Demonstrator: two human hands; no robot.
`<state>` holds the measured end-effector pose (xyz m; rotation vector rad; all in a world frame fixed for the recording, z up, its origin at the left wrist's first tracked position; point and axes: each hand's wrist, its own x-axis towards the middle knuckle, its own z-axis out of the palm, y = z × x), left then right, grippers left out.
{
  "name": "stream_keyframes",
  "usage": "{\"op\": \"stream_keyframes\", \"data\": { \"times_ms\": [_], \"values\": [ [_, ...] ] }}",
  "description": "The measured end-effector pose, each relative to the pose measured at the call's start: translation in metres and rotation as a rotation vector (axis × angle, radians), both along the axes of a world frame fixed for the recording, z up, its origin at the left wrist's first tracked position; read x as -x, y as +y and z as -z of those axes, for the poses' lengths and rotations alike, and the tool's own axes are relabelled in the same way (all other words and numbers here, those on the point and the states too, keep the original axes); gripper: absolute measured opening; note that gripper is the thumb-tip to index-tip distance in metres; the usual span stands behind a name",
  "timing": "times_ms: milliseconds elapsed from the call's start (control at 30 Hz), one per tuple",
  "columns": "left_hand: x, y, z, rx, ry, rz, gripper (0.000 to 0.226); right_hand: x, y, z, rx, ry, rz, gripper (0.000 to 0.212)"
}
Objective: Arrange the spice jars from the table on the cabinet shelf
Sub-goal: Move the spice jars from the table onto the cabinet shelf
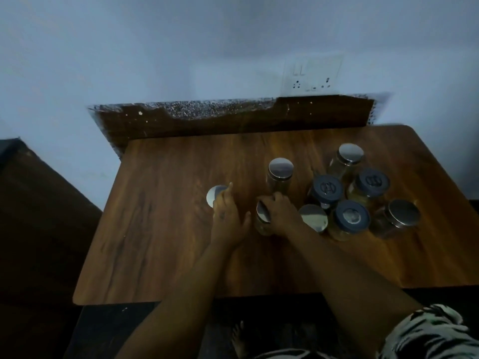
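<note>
Now each hand's fingers (278,200) wrap one jar (263,221) (steel-lidded).

Both forearms are bare from the wrist up. The left hand (228,218) and right hand (281,216) wear no gloves, rings or watch. A short sleeve (425,332) on the right arm is loose cloth, patterned in pale and dark blotches like camouflage.

It looked like a home room: a wooden table (181,229) stood against a painted wall with a switch-and-socket plate (312,75).
</note>
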<state>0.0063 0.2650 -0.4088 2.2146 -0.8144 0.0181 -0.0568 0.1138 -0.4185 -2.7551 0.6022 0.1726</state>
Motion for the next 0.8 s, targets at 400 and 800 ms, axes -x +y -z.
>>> {"op": "stream_keyframes", "data": {
  "times_ms": [400, 800],
  "values": [
    [-0.075, -0.045, -0.037, 0.28, 0.539, 0.5, 0.083, -0.054, -0.067, -0.145, -0.21, -0.237, 0.176, 0.074],
    [-0.088, -0.084, -0.094, 0.207, -0.098, 0.058, 0.07, -0.09, -0.074, -0.182, -0.403, -0.508, 0.372, 0.042]
  ]
}}
